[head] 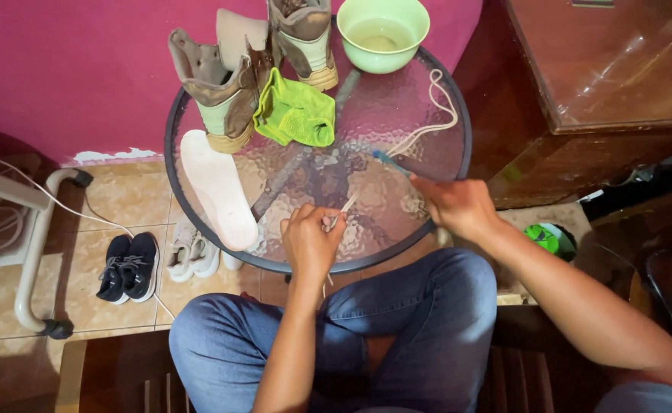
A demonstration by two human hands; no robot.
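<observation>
The shoelace [420,131] lies on the glass worktop [428,164], its end pinched in the left hand [311,241] grip, while the right hand [458,205] grips a blue toothbrush [390,162].

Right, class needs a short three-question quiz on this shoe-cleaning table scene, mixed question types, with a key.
1. True or false: the left hand pinches a shoelace.
2. What does the right hand hold? A) blue toothbrush B) green cloth C) white insole
3. What stands at the far edge of the glass table, right of the boots?

Key: 1 true. 2 A. 3 a pale green bowl.
</observation>
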